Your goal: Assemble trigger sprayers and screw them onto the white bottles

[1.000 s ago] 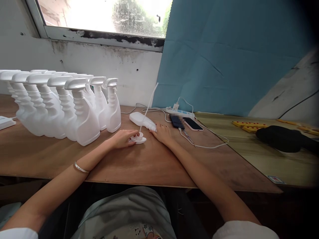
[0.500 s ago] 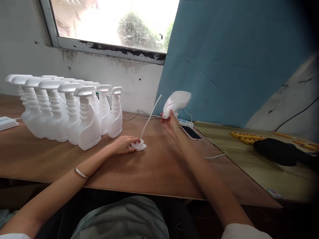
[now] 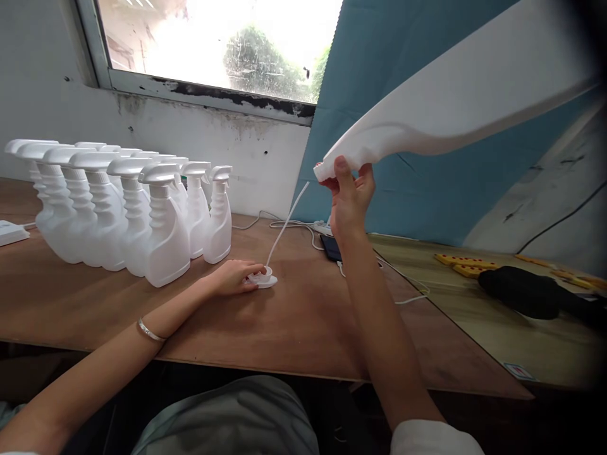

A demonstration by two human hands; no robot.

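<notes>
Low on the brown table, my left hand (image 3: 234, 276) grips a white spray trigger head (image 3: 268, 279) lying upside down. Its thin dip tube (image 3: 287, 224) slants up to the right from the collar. Raised over the table on the right, my right hand (image 3: 351, 196) is closed around the neck of a large-looking white bottle (image 3: 446, 95). That bottle is tilted, its neck pointing down and left close to the tube's upper end, its body running out toward the upper right, partly past the frame. Tube and bottle neck are apart.
Rows of white spray bottles (image 3: 165, 234) with trigger heads stand at left. A phone (image 3: 331, 248) and white cables (image 3: 298, 223) lie behind my right wrist. A black object (image 3: 519, 291) and yellow pieces (image 3: 467, 262) rest on the lighter table at right.
My right hand has risen and turned, bringing the bottle up toward the camera with its neck now tilted down-left. My left hand and the trigger head have stayed in place.
</notes>
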